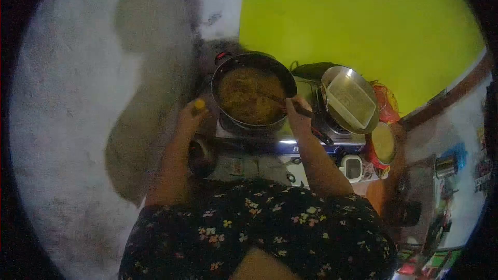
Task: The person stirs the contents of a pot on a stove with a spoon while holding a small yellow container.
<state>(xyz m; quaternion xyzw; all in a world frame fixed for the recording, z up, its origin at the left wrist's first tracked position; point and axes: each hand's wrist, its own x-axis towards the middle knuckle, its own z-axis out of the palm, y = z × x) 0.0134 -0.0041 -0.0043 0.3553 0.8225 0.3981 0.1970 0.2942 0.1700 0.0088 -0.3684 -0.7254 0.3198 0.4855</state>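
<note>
Pan [284, 72] holds brown food [249, 93]; right hand [299, 115] seemingly grips utensil [278, 99], left hand [191, 116] something yellow [199, 104].

Dimly lit: on the left, a mottled grey wall [67, 98] bearing a broad dark shadow [137, 145]; beyond, a bright yellow-green wall [353, 21], edged at right by a brown strip [446, 92].

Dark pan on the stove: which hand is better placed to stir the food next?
Probably the right hand: it grips a utensil reaching into the food in the dark pan. The left hand is outside the pan, with something yellow at it.
</note>
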